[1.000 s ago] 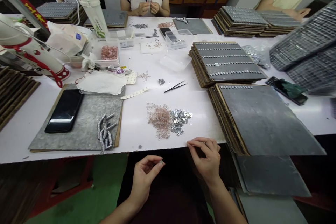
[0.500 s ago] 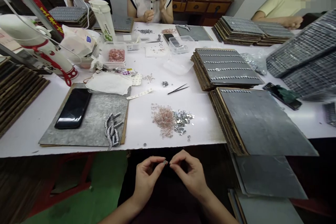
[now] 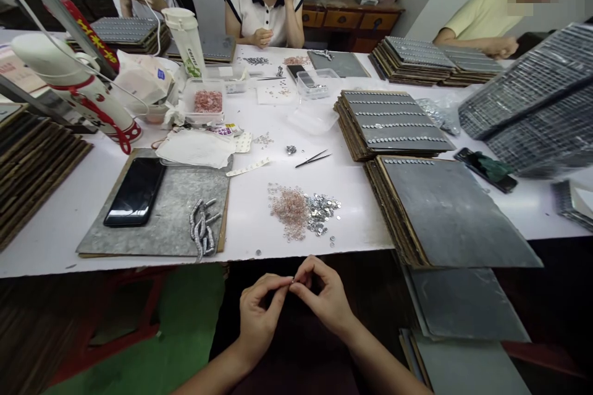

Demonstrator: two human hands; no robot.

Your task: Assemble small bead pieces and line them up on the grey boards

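Change since half a second back: both hands have closed the small gap between them. The fingertips were just apart then; now they meet below the table edge [image 3: 139,262], over the lap. A second back the right hand was up at the table edge near the loose pieces, so it has come down and in toward the left. Judgement: a piece picked from the table is being joined to the one already held, and the joining is under way, not finished.

Left hand [image 3: 259,315]: fingers curled narrow, thumb and forefinger pinched on a tiny silver piece [image 3: 291,282]. Right hand [image 3: 324,296]: also narrow, thumb and forefinger tips touching the same spot. Whether the right holds a second piece of its own cannot be told; too small.

On the table just above the hands: a pink pile [image 3: 290,207] touching a silver pile [image 3: 322,210], with a few strays near the edge. Tweezers [image 3: 314,158] lie further back, untouched. Left of the hands, a grey board [image 3: 171,210] carries a black phone [image 3: 135,191] and a cluster of finished silver strings [image 3: 202,236]. Right, a stack of dark boards [image 3: 454,210], top one nearly bare with one row of pieces along its far edge.

Other people sit across the table, hands apart from this work
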